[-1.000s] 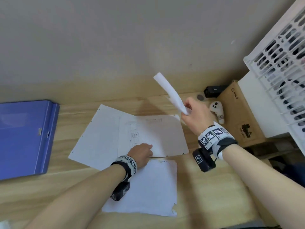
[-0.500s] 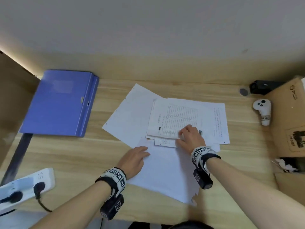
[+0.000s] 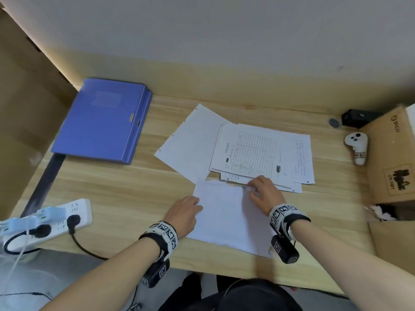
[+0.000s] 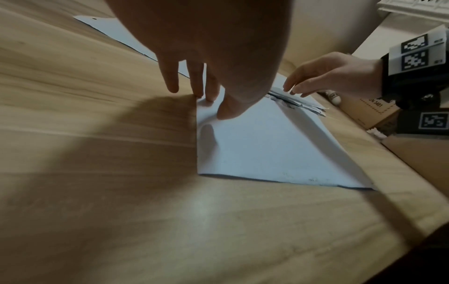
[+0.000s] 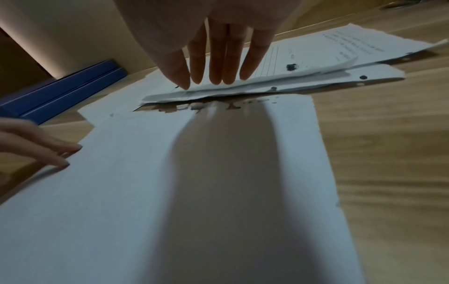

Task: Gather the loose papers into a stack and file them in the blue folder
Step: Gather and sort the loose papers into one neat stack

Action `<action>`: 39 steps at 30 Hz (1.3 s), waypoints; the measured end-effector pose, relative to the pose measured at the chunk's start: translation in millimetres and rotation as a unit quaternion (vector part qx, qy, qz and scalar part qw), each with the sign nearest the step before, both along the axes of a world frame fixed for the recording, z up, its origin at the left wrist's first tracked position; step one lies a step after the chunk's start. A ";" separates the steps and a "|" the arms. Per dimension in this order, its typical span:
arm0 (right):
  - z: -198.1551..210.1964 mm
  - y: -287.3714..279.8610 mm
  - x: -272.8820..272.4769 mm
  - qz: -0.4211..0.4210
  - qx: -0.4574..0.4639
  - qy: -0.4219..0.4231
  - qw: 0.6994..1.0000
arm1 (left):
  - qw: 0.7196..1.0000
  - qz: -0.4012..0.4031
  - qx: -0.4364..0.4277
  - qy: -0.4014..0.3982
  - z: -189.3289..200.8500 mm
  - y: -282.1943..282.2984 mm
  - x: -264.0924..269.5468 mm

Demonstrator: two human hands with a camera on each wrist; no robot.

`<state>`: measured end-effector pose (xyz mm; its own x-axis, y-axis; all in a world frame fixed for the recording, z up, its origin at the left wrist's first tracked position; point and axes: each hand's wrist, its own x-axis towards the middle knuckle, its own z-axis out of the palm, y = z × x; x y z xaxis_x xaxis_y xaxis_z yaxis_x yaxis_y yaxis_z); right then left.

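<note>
The closed blue folder (image 3: pixel 105 120) (image 5: pixel 60 92) lies at the back left of the wooden table. Several loose papers overlap mid-table: a tilted blank sheet (image 3: pixel 193 142), a printed form (image 3: pixel 251 151) (image 5: pixel 279 63) on top of others, and a blank near sheet (image 3: pixel 226 218) (image 4: pixel 262 146) (image 5: pixel 170 173). My left hand (image 3: pixel 197 204) (image 4: pixel 206 94) touches the near sheet's left edge with straight fingers, the thumb pressing on it, and the paper buckles there. My right hand (image 3: pixel 251 186) (image 5: pixel 218 75) rests straight fingers on the near edge of the printed pile.
A white power strip (image 3: pixel 45 223) with plugs and cables sits at the front left. A cardboard box (image 3: pixel 393 153), a white controller (image 3: pixel 357 147) and a black device (image 3: pixel 359 117) stand at the right. Cardboard (image 3: pixel 22 86) walls the left side.
One second ago my right hand held a sheet up in the air; it was laid on the pile, and the hand has slid back to the pile's near edge. My left hand stayed by the near sheet.
</note>
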<state>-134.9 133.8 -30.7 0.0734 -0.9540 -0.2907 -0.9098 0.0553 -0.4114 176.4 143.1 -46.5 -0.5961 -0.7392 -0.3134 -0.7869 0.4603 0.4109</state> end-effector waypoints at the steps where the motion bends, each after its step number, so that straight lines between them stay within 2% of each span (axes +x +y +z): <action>1: 0.7 6.3 5.4 0.010 0.006 0.000 1.000 | 1.000 -0.002 -0.001 -0.003 1.8 3.7 1.4; 5: -3.8 21.0 30.4 0.036 0.044 0.017 0.998 | 1.000 -0.018 0.008 -0.021 5.3 20.8 13.6; 11: -16.9 37.2 60.4 0.032 0.109 0.090 0.989 | 0.998 -0.023 0.041 -0.045 7.5 36.1 30.3; 15: -18.8 43.7 60.2 0.034 0.139 0.125 0.982 | 0.997 0.008 0.062 -0.052 19.7 15.3 23.2; 19: -16.1 45.7 42.1 0.000 0.150 0.121 0.981 | 0.996 0.077 0.022 -0.030 26.1 -29.6 4.0; 25: -15.5 38.8 12.1 -0.025 0.167 0.100 0.981 | 0.981 0.126 0.051 -0.139 11.6 -81.1 -24.8; 29: -14.0 31.9 9.1 -0.004 0.196 0.115 0.974 | 0.965 0.088 -0.050 -0.242 7.5 -75.4 -32.9; 32: -10.5 28.1 10.1 0.006 0.205 0.122 0.971 | 0.954 0.068 -0.065 -0.286 16.8 -69.1 -32.3; 36: -6.6 27.3 11.0 0.006 0.212 0.120 0.970 | 0.956 0.071 -0.037 -0.283 25.9 -58.3 -17.4; 39: -3.7 27.7 13.3 0.012 0.212 0.129 0.969 | 0.962 0.179 -0.003 -0.208 33.1 -48.2 1.9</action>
<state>-121.6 161.5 -34.5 -0.0327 -0.7432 -0.6682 -0.9826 0.1462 -0.1146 178.3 94.9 -13.5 -0.1275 -0.8765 -0.4643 -0.9911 0.1311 0.0246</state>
